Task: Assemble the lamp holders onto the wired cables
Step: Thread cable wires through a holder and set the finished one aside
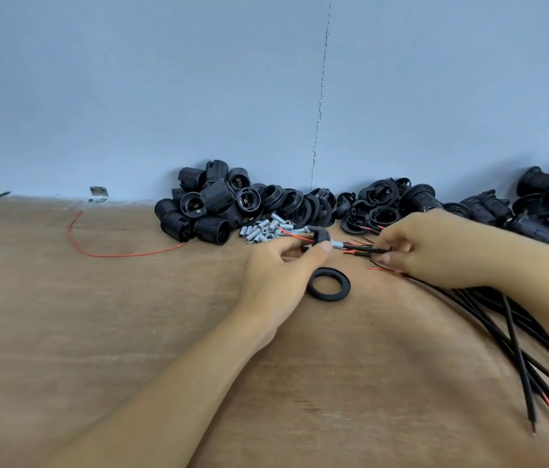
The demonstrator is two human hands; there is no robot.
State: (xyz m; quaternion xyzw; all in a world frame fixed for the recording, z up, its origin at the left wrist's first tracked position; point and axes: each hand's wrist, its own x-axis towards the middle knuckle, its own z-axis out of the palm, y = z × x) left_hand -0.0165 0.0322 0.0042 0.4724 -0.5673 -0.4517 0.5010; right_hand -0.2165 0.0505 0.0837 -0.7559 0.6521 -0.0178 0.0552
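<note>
Left hand (278, 275) pinching holder cap (321, 237) steady; right hand (435, 248) at 3 o'clock pinching cable (364, 248), feeding wires in, I guess.

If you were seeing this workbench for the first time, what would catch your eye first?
Probably the two bare hands meeting mid-table: the left hand pinches a small black lamp-holder part with a silver metal tube, while the right hand holds thin black cable ends. Behind them, a heap of black ribbed plastic lamp holders lines the blue wall, and a lone black plastic ring lies on the brown wooden table.
</note>
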